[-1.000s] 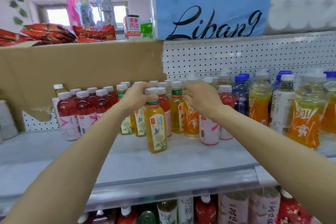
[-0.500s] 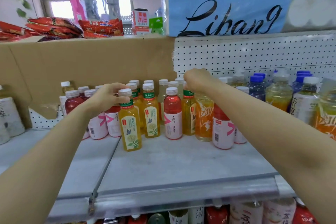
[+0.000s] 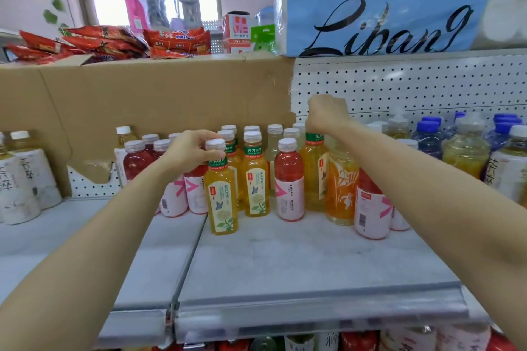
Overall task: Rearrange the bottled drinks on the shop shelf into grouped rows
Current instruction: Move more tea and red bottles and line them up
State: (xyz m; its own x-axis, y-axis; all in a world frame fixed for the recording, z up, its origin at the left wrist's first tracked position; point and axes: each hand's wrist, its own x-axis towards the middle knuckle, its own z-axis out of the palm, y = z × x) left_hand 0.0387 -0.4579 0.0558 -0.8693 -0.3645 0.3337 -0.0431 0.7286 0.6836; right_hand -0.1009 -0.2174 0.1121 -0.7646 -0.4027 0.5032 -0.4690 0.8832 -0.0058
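on the shelf, left hand around yellow bottle neck

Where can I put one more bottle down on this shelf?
The bare front strip of the shelf is free, between the front edge rail and the yellow tea bottle that the left hand grips. It is also bare left of the seam, before the white-label bottles. Behind, under the right hand, the bottles crowd together.

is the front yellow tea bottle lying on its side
No, the yellow tea bottle stands upright on the shelf, with the left hand gripping it around the white cap.
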